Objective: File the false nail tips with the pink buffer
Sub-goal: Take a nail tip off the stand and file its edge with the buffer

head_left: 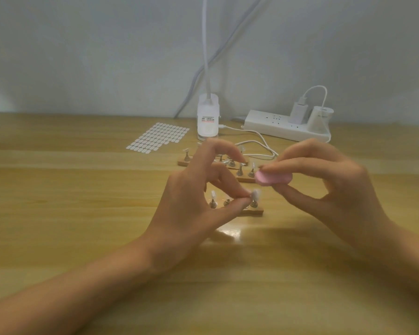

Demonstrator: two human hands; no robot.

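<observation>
My right hand [329, 187] pinches the pink buffer [273, 178] between thumb and fingers, a short way above and right of the near nail stand. With thumb and forefinger, my left hand [194, 201] pinches a clear false nail tip [327, 194] mounted on a metal peg of the near wooden stand [254, 211]. Another nail tip [213, 195] stands on the same stand's left peg. The buffer is apart from the pinched tip. Two more wooden stands [246, 178] with pegs and tips sit behind, partly hidden by my left fingers.
A sheet of white adhesive tabs [159, 137] lies at the back left of the wooden table [70, 189]. A white lamp base [208, 120] stands at the back centre, a white power strip [286, 125] with chargers to its right, and a white cable [257, 141] loops toward the stands.
</observation>
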